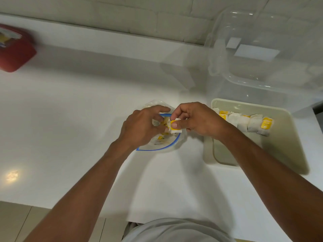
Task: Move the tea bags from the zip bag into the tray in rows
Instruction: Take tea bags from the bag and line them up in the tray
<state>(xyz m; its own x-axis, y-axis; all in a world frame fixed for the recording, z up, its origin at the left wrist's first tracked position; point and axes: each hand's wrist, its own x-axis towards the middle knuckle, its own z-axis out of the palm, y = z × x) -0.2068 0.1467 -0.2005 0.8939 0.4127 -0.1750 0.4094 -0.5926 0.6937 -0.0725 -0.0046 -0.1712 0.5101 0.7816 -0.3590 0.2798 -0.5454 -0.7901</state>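
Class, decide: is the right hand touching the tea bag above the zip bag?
Touching. The head view shows the right hand pinching the tea bag, thumb on its yellow tag, over the zip bag.

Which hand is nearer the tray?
Right. The right hand, pinching a tea bag, sits just left of the tray; the left hand is farther left, holding the zip bag.

Home kitchen, white countertop [70, 102], tiled wall [122, 13], clear plastic storage container [262, 49]
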